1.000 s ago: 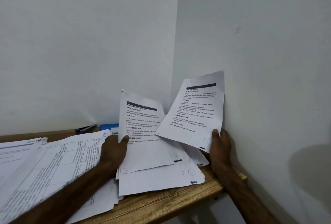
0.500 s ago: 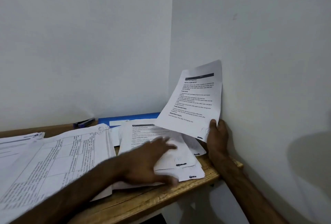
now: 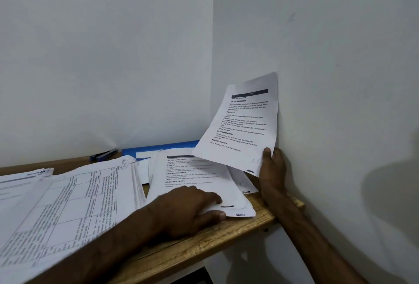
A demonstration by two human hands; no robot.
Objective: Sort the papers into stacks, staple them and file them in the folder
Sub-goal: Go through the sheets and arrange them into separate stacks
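At the near right corner of the wooden table point(image 3: 260, 221), the left hand point(image 3: 188, 212) is resting on a small stack of printed papers point(image 3: 204, 177), its fingers lying almost flat on the top sheet and its thumb lying along the stack's near edge; whether the thumb is tucked under the sheets I cannot tell. That stack is lying flat with its long axis running away from the near edge, its heading pointing toward the far wall. To its left, a larger pile of tabled forms point(image 3: 68, 204) is covering the left part of the table, fanning out toward the near edge. At the right edge, just beside the side wall point(image 3: 340, 102), the right hand point(image 3: 272, 168) is pinching the lower right corner of a single printed sheet point(image 3: 246, 122), thumb on the printed face and fingers behind it. This sheet is standing nearly upright, its long axis pointing up and tilting slightly right, its dark header bar uppermost and its right edge lying close along the wall. Behind the stacks, a blue folder point(image 3: 158, 147) is lying flat along the far edge, and a dark blue object point(image 3: 104, 154) is sitting to its left.
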